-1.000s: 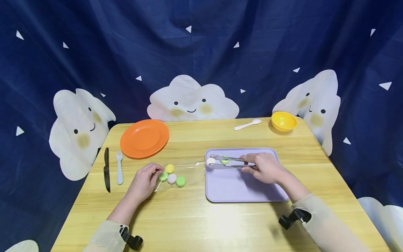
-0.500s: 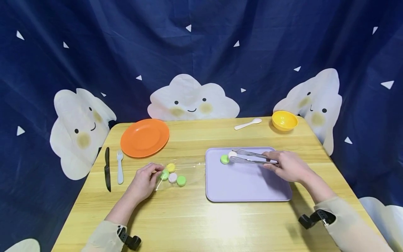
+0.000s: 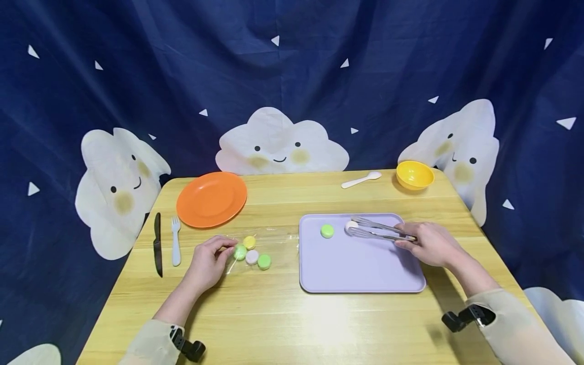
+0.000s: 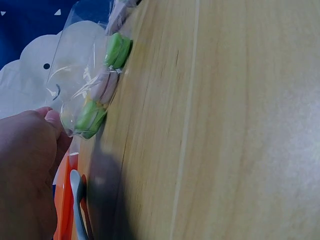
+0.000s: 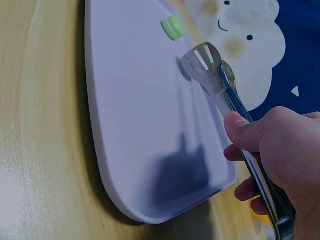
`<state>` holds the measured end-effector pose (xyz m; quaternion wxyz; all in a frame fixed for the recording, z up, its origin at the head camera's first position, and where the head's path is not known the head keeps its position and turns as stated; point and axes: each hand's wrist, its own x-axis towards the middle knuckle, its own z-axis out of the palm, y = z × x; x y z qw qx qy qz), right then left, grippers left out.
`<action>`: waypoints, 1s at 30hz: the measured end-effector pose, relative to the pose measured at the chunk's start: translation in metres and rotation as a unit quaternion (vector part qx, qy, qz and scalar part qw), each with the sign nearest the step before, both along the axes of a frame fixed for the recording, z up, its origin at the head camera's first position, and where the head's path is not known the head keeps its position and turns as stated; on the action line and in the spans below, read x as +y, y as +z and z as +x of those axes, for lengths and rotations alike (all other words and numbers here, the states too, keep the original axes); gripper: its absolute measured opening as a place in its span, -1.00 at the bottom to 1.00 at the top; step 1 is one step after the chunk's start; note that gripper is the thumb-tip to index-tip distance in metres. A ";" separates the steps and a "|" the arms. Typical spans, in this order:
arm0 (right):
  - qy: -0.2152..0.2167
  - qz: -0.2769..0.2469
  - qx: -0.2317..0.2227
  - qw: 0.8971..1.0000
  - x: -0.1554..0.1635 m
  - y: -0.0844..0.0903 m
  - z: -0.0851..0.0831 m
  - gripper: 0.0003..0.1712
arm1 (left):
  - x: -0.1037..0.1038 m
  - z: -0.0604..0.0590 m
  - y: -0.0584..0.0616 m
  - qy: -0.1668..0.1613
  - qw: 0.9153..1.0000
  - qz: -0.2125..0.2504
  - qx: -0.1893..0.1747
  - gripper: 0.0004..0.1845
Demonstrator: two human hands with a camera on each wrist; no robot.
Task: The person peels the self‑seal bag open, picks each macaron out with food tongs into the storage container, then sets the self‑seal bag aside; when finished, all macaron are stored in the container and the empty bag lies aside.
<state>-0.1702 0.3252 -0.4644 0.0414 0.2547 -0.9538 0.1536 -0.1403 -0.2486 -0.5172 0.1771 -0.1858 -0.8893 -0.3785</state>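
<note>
Head view: metal tongs (image 3: pixel 380 231) are gripped in the curled right hand (image 3: pixel 431 245), a small white macaron (image 3: pixel 351 226) pinched at their tips over the lilac tray (image 3: pixel 360 274). It is judged light and crushable; flat faces should be clamped gently. The clear bag (image 3: pixel 255 248) is pinched by the left hand (image 3: pixel 207 262).

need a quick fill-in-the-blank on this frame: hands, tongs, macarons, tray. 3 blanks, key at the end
1. The right hand grips metal ____.
2. The green macaron lies on the ____ tray.
3. The left hand pinches a clear ____ with macarons inside.
Missing words: tongs; purple; bag
</note>
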 end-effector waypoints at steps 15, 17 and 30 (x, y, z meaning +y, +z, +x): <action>0.008 -0.018 -0.017 1.000 -0.018 0.000 0.001 -0.47 | -0.001 -0.001 -0.004 0.004 1.000 0.007 0.013 -0.82; 0.029 -0.034 -0.009 0.999 -0.031 0.004 0.002 -0.52 | -0.001 -0.001 -0.004 0.004 1.000 0.010 0.013 -0.81; 0.122 -0.090 0.037 0.988 -0.104 -0.002 -0.007 -0.76 | 0.001 -0.002 -0.003 -0.001 1.000 0.028 -0.011 -0.89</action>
